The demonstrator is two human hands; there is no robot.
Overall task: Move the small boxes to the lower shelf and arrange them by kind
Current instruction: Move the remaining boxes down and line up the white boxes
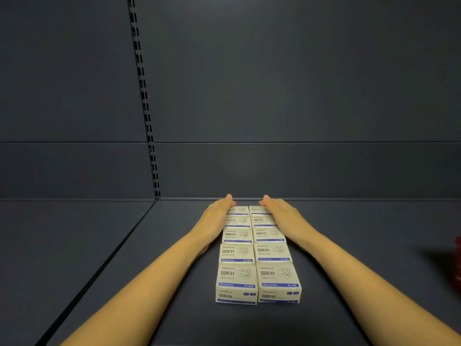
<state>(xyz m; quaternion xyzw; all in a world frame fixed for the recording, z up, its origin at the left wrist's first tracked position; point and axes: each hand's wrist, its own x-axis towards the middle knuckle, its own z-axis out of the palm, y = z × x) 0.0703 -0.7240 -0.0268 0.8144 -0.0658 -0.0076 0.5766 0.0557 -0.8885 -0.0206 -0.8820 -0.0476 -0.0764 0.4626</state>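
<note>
By my reading the job is well on. Ten small boxes (237, 253) stand in the lower centre of the frame on the dark shelf (139, 275), which I take to be the lower one. They are packed in two columns of five with sides touching, running from near the front toward the back panel (274, 96). All ten carry the same print, a paper-clip drawing over a blue band, so this kind looks sorted. The step in hand seems to be squaring the block. My left hand (218, 217) lies flat against the left side of the far boxes and my right hand (283, 214) against the right side. The fingers are straight and point to the back, each grip released, pressing inward and clasping nothing. What is left I judge to be small: a last nudge here, and perhaps another kind, since something red (458, 260) is cut off at the right edge of the frame, too little of it showing to name. The boxes are cream card, matt, sharp-cornered and squat. The shelf and panel are smooth, dull, dark grey sheet, with a slotted upright (144, 101) running up the upper left.
</note>
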